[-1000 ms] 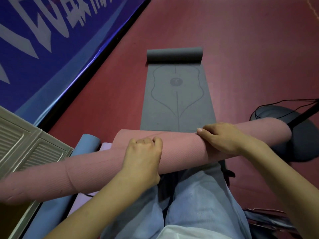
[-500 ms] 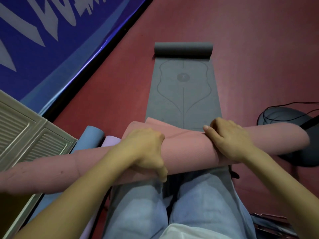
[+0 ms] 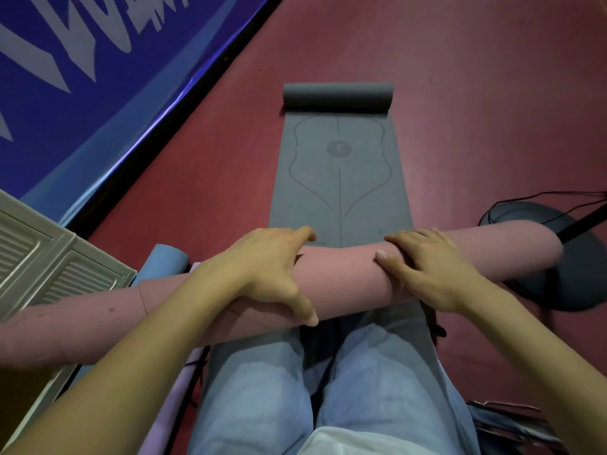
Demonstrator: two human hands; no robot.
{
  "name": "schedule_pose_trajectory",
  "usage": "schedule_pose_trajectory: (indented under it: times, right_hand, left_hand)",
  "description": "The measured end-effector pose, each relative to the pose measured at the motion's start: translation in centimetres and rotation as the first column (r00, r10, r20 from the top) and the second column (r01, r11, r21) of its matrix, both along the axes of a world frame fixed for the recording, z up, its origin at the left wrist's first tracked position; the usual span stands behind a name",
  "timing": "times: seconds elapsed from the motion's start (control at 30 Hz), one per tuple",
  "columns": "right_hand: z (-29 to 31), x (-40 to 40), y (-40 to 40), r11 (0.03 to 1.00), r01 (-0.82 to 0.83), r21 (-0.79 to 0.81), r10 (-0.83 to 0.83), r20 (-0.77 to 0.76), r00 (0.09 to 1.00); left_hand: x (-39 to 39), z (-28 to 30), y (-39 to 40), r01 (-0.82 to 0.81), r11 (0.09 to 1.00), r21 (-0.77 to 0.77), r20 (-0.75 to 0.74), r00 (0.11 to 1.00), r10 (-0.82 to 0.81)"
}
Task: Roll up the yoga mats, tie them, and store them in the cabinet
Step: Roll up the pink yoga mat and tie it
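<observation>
1. The rolled pink foam yoga mat lies across the person's lap, left hand and right hand curled over it; no tie shows.
2. The blue rolled mat waits beside the beige louvred cabinet.
3. The grey rubber mat on the floor is only partly rolled.

The rolled mat across the lap is dusty pink. At twelve o'clock a slate-grey mat carries thin darker curved lines and a round emblem. The floor is maroon; at ten o'clock the banner is royal blue with pale lettering.
</observation>
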State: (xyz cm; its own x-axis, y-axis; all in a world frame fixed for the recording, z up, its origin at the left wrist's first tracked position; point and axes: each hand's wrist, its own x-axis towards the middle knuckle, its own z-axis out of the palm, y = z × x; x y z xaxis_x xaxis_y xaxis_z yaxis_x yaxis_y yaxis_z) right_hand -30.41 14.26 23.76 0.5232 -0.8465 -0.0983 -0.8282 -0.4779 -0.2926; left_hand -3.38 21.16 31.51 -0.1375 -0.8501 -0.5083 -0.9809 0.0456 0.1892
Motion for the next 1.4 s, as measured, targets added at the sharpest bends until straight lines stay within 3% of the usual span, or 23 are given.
schedule_pose_trajectory:
  times: [0.37, 0.57, 0.7, 0.93, 1.13, 1.4]
  right_hand:
    - [-0.8, 2.0, -2.8, 0.998, -0.045, 0.052, 0.049, -0.075, 0.996]
    - [-1.1, 2.6, -3.8, 0.998, -0.053, 0.028, 0.055, -0.056, 0.997]
    - [-1.4, 2.8, -4.0, 0.998, -0.057, 0.005, 0.057, -0.021, 0.998]
    - [-0.8, 2.9, -4.1, 1.000, -0.025, -0.004, 0.025, -0.011, 1.000]
    - [1.5, 4.1, -4.6, 0.974, 0.003, 0.226, 0.016, -0.081, 0.997]
    - [2.2, 4.5, -3.3, 0.936, 0.003, 0.352, 0.063, -0.177, 0.982]
  left_hand:
    - [-3.3, 0.3, 4.2, 0.137, 0.932, -0.336, 0.318, 0.948, -0.025]
    - [-6.8, -3.3, 5.4, -0.009, 0.962, -0.272, 0.493, 0.857, 0.147]
    - [-5.6, -5.5, 4.8, 0.039, 0.929, -0.369, 0.485, 0.860, 0.156]
    - [-3.9, -4.7, 3.5, 0.135, 0.908, -0.397, 0.491, 0.867, 0.086]
    - [-3.1, -2.0, 3.0, 0.118, 0.932, -0.342, 0.435, 0.899, 0.046]
    - [-1.5, -0.4, 4.5, 0.104, 0.962, -0.252, 0.342, 0.940, -0.011]
